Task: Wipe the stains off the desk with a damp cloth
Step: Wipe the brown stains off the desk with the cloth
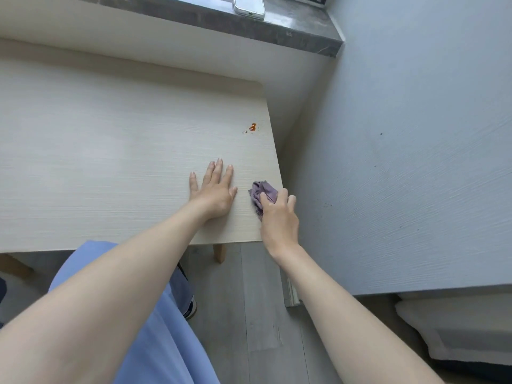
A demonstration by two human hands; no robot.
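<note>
A pale wood-grain desk (110,151) fills the left of the view. Near its right edge lies an orange-red stain (252,127) with a few dark specks beside it. My left hand (214,191) rests flat on the desk with straight, spread fingers. My right hand (278,217) grips a crumpled purple cloth (263,193) at the desk's right edge, near the front corner. The cloth lies on the desk surface, well short of the stain.
A white phone (248,5) lies on the dark grey windowsill (304,31) behind the desk. A grey textured wall (415,162) stands close on the right. Below are grey floorboards (249,314), a wooden desk leg (219,253) and my blue clothing (155,328).
</note>
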